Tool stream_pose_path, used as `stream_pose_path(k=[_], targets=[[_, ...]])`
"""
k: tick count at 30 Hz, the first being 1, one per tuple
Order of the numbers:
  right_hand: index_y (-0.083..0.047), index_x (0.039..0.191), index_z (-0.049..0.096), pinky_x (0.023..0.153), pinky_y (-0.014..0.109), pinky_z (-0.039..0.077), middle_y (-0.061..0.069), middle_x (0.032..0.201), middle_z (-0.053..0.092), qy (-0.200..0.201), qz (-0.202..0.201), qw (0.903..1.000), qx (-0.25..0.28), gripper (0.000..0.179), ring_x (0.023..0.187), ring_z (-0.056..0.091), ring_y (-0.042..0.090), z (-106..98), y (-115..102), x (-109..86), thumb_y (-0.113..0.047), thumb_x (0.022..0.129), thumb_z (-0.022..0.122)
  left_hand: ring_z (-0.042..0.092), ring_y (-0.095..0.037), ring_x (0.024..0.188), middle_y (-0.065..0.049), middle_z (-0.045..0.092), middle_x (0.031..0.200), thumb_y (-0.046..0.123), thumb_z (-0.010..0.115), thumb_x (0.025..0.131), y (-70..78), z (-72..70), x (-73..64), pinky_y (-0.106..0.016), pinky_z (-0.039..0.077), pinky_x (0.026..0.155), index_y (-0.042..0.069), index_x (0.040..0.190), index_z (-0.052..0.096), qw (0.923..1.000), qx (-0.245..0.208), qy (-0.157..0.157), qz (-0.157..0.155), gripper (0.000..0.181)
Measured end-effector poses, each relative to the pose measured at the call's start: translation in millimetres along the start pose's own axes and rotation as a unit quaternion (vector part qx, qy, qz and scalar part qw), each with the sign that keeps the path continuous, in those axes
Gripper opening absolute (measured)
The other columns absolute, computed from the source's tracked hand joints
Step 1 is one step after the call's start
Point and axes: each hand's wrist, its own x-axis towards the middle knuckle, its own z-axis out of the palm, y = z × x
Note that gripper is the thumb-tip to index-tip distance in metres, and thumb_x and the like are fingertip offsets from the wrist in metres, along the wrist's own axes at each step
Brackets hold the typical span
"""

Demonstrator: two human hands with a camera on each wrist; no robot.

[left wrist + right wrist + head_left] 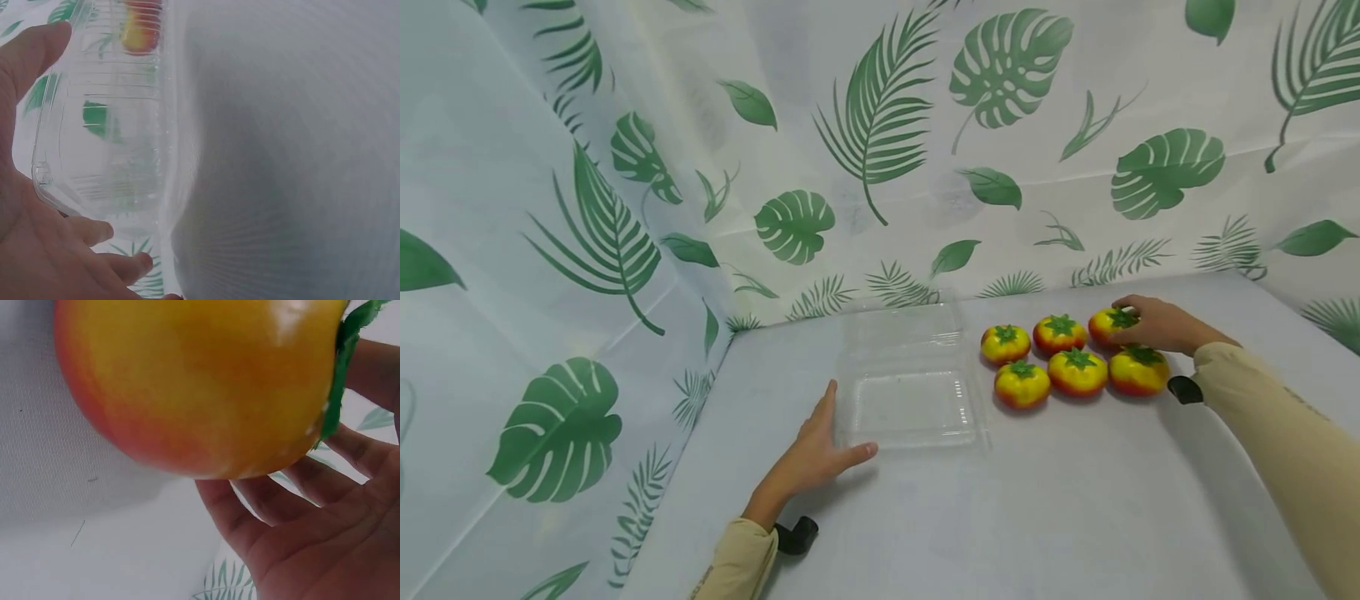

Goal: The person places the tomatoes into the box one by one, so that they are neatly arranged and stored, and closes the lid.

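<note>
Nearest, the left hand [812, 454] stood at the near left corner of the clear container [910, 408], thumb and fingers spread apart; whether they touched its edge I could not tell. The container lay open, its lid [902, 325] on the far side. Right of the container sat six red-and-yellow fruits [1077, 377], in two rows. Over the back-row fruit [1101, 327] farthest from the container curved the right hand [1165, 323]; whether its fingers had clamped on it I could not tell. Beyond the container hung a leaf-print cloth [917, 242]. The step looked like taking hold of that fruit; the next move seemed to call for a snug grip that spared the front-right fruit [1137, 379] a knock.
</note>
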Motion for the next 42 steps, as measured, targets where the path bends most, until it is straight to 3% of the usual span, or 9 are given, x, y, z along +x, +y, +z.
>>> stream_pose_path(k=[8, 14, 20, 30, 35, 42], targets=[[0.020, 0.145, 0.032, 0.102, 0.074, 0.046, 0.047, 0.137, 0.044, 0.016, 0.006, 0.9997, 0.017, 0.081, 0.113, 0.054, 0.058, -3.7, 6.0, -0.3, -0.035, 0.101, 0.072, 0.011, -0.049, 0.160, -0.019, 0.006, 0.178, 0.056, 0.078, 0.092, -0.4, 0.2, 0.0, -0.073, 0.017, 0.122, 0.005, 0.172, 0.000, 1.0000, -0.004, -0.003, -0.001, 0.123], [0.022, 0.146, 0.026, 0.098, 0.071, 0.050, 0.047, 0.138, 0.041, 0.037, -0.007, 0.9987, 0.035, 0.083, 0.108, 0.059, 0.056, -11.7, -2.5, -5.8, -0.036, 0.104, 0.069, 0.008, -0.051, 0.159, -0.022, 0.005, 0.177, 0.059, 0.075, 0.094, -1.8, -0.2, -1.3, -0.075, 0.013, 0.121, 0.002, 0.171, 0.000, 0.9995, -0.011, 0.002, 0.030, 0.121], [0.021, 0.151, 0.022, 0.101, 0.073, 0.047, 0.048, 0.145, 0.034, 0.050, -0.013, 0.9974, 0.050, 0.085, 0.116, 0.056, 0.061, -17.3, -23.6, -5.9, -0.037, 0.106, 0.066, 0.006, -0.047, 0.161, -0.023, 0.003, 0.177, 0.056, 0.069, 0.099, -4.1, -0.4, -1.0, -0.071, 0.009, 0.124, -0.002, 0.170, -0.001, 0.9989, -0.014, 0.006, 0.046, 0.115], [0.017, 0.153, 0.026, 0.100, 0.072, 0.049, 0.043, 0.150, 0.035, 0.079, -0.046, 0.9941, 0.057, 0.087, 0.113, 0.060, 0.054, -16.0, -61.1, -3.4, -0.044, 0.106, 0.067, -0.001, -0.036, 0.163, -0.018, -0.005, 0.178, 0.048, 0.071, 0.101, -3.1, 0.0, 1.5, -0.068, 0.005, 0.126, -0.001, 0.170, -0.004, 0.9988, -0.024, 0.001, 0.042, 0.113], [0.015, 0.153, 0.030, 0.103, 0.072, 0.047, 0.039, 0.150, 0.038, 0.079, -0.059, 0.9928, 0.068, 0.087, 0.117, 0.059, 0.053, -12.1, -76.8, 1.5, -0.047, 0.105, 0.067, -0.002, -0.031, 0.163, -0.015, -0.007, 0.178, 0.051, 0.072, 0.100, -3.1, 0.9, 1.9, -0.065, 0.005, 0.127, 0.003, 0.170, -0.006, 0.9987, -0.025, 0.004, 0.043, 0.116], [0.005, 0.161, 0.028, 0.105, 0.073, 0.045, 0.039, 0.152, 0.041, 0.066, -0.094, 0.9896, 0.086, 0.084, 0.119, 0.061, 0.051, -1.8, -101.6, 8.0, -0.047, 0.107, 0.065, 0.000, -0.035, 0.163, -0.019, -0.004, 0.178, 0.048, 0.074, 0.099, -4.3, 0.9, 1.6, -0.062, 0.009, 0.128, -0.001, 0.170, -0.002, 0.9981, -0.024, 0.013, 0.055, 0.114]])
